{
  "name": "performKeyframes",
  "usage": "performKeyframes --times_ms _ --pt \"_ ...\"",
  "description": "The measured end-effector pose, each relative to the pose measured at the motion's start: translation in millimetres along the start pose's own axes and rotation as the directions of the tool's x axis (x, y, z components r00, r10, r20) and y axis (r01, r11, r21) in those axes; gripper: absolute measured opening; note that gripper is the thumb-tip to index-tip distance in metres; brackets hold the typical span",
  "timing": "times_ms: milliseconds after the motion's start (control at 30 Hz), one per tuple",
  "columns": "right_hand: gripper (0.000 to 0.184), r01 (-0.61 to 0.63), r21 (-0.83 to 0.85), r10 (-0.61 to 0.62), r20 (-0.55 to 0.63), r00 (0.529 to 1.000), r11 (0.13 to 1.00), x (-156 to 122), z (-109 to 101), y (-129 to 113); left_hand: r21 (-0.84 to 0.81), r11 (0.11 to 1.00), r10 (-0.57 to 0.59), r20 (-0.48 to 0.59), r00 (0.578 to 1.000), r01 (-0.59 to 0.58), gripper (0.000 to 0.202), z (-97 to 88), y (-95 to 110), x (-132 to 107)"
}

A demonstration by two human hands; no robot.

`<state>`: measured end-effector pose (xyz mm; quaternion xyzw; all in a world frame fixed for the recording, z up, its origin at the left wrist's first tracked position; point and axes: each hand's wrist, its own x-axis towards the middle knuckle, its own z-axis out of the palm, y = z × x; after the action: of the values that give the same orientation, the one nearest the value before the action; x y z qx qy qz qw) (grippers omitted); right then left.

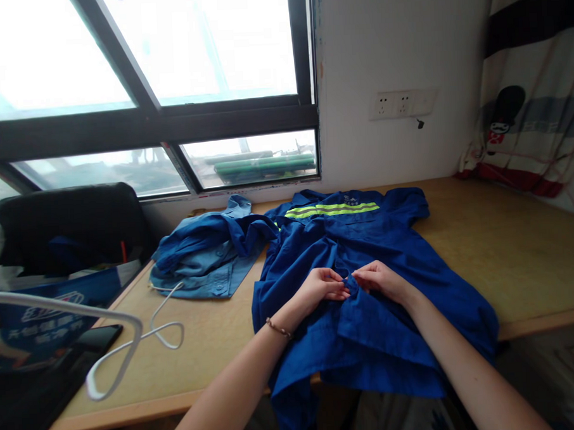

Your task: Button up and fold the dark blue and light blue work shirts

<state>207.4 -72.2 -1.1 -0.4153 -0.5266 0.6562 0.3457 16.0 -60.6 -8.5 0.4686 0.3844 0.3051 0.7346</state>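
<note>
blue jacket: small white print, unreadable | blue bag: white Chinese characters, too blurred to read

You have two hands in view, one left hand and one right hand, and you wear one bracelet. Near you is one table. You count one dark blue garment with one long reflective band, and one white cord at left. You cannot tell how many pieces make up the blue clothing heap. Far off you see one window, two wall sockets and, far right, one curtain.
</note>
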Motion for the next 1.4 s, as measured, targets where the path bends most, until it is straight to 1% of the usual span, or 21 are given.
performKeyframes --times_ms 67,133,233,367,433,533,600,667,733,833,967,1100,1200,1300,1400 --pt "0.029 0.020 -0.092 -0.021 -0.012 1.000 0.996 1.1 0.4 0.7 0.003 1.000 0.004 0.002 1.000 -0.005 0.025 0.4 -0.1 -0.2" --pt "0.026 0.042 -0.168 -0.050 -0.044 0.998 0.985 3.2 1.3 2.2 0.010 1.000 0.011 -0.006 1.000 -0.011 0.024 1.2 -0.5 -0.5" --pt "0.021 0.080 -0.244 -0.109 -0.105 0.988 0.966 6.2 3.8 5.0 0.011 1.000 0.020 -0.017 1.000 -0.020 0.025 1.9 -2.0 -0.3" --pt "0.018 0.132 -0.359 -0.193 -0.140 0.971 0.924 7.2 7.7 8.5 0.006 0.999 0.044 -0.041 0.998 -0.043 0.026 3.0 -4.5 1.3" --pt "0.017 0.157 -0.457 -0.252 -0.153 0.956 0.876 6.7 9.4 10.3 0.015 0.999 0.051 -0.092 0.995 -0.049 0.026 4.4 -5.0 2.3" --pt "0.015 0.198 -0.607 -0.365 -0.164 0.917 0.770 5.6 12.5 12.4 0.036 0.998 0.061 -0.177 0.982 -0.056 0.029 6.8 -5.2 3.2" --pt "0.015 0.216 -0.677 -0.425 -0.157 0.892 0.703 4.8 15.3 13.4 0.052 0.996 0.081 -0.188 0.979 -0.073 0.031 7.9 -5.8 3.7" --pt "0.013 0.226 -0.716 -0.460 -0.148 0.876 0.660 4.2 18.7 14.2 0.074 0.993 0.105 -0.192 0.976 -0.092 0.033 8.5 -7.1 4.3" --pt "0.011 0.236 -0.722 -0.475 -0.145 0.868 0.650 3.8 22.0 14.7 0.081 0.992 0.116 -0.217 0.969 -0.101 0.031 8.6 -8.5 5.2" --pt "0.011 0.253 -0.682 -0.468 -0.147 0.871 0.686 3.5 25.6 14.6 0.047 0.993 0.115 -0.264 0.958 -0.107 0.026 8.7 -9.7 5.9" --pt "0.017 0.257 -0.645 -0.450 -0.152 0.880 0.720 3.6 27.0 12.6 -0.018 0.994 0.099 -0.283 0.954 -0.108 0.023 9.2 -8.5 4.8" --pt "0.020 0.257 -0.604 -0.424 -0.149 0.893 0.754 4.1 27.2 10.9 -0.070 0.991 0.085 -0.291 0.953 -0.110 0.024 9.3 -7.5 3.6" --pt "0.023 0.259 -0.583 -0.411 -0.144 0.900 0.770 3.9 27.8 9.9 -0.111 0.986 0.085 -0.311 0.947 -0.125 0.028 9.0 -7.7 3.7" --pt "0.027 0.276 -0.593 -0.428 -0.130 0.894 0.757 2.9 28.4 8.4 -0.138 0.981 0.089 -0.307 0.947 -0.137 0.032 8.3 -7.8 3.8" --pt "0.031 0.300 -0.634 -0.464 -0.106 0.879 0.713 2.2 28.2 7.7 -0.152 0.976 0.107 -0.300 0.948 -0.158 0.034 7.7 -7.8 3.7"
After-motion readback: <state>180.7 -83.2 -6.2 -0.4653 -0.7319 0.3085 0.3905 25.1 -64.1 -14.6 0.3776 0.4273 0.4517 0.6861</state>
